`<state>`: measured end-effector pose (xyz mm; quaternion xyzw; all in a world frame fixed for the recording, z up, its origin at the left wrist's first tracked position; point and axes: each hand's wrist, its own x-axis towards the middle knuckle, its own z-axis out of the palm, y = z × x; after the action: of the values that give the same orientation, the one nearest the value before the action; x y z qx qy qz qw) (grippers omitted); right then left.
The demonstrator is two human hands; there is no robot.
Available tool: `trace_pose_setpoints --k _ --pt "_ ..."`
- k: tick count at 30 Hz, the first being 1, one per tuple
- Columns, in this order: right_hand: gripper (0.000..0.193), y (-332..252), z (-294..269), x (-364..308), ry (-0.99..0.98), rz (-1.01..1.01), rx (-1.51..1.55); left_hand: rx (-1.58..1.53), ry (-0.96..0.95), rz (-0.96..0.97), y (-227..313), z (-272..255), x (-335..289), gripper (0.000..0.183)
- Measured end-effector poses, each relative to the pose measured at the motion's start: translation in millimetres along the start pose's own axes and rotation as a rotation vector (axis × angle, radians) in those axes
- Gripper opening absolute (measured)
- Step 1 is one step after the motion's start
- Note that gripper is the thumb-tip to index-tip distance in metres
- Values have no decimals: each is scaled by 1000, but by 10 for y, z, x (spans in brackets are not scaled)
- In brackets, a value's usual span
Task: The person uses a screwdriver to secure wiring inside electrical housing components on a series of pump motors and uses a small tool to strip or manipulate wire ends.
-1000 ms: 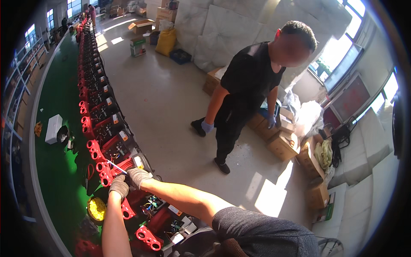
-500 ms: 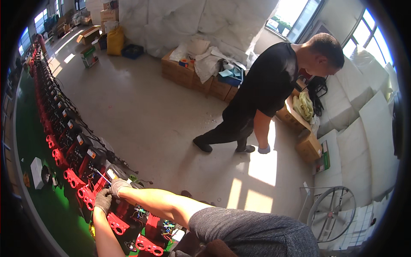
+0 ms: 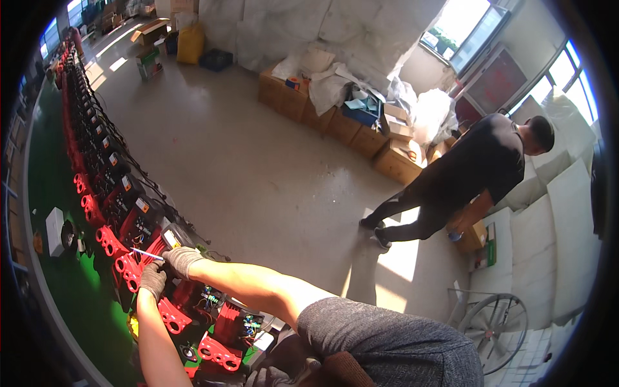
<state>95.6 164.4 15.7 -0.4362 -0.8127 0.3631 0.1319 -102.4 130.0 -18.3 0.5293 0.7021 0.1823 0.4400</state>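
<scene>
My right hand (image 3: 184,261), in a grey work glove, has its fingers closed around the end of a thin pale rod-shaped tool (image 3: 147,253). The rod sticks out to the left above a red bracket with round holes (image 3: 128,271). Just below and left of it, my gloved left hand (image 3: 153,280) is closed at the bracket's edge; whatever lies between its fingers is hidden. Beside my right hand sits a black unit with a white-and-orange label (image 3: 171,238). Red wires (image 3: 155,247) run close to both hands.
Red-and-black units (image 3: 103,161) line the green bench (image 3: 48,174) into the distance. Nearer me are more red brackets (image 3: 219,353) and exposed circuit boards (image 3: 251,326). A white box (image 3: 55,231) stands on the bench. Another person (image 3: 461,174) walks near cartons (image 3: 396,161).
The rod in my right hand has swung to a flatter angle, its free end further left. Both hands have shifted slightly. The other person has walked to the right.
</scene>
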Motion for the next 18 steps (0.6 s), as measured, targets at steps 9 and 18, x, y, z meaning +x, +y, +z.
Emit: trace_pose_setpoints --k 9,18 --pt "38 214 228 279 -100 210 -38 -33 -54 130 179 78 10 13" --pt "37 62 126 121 -93 268 102 -140 -71 94 -9 51 31 15"
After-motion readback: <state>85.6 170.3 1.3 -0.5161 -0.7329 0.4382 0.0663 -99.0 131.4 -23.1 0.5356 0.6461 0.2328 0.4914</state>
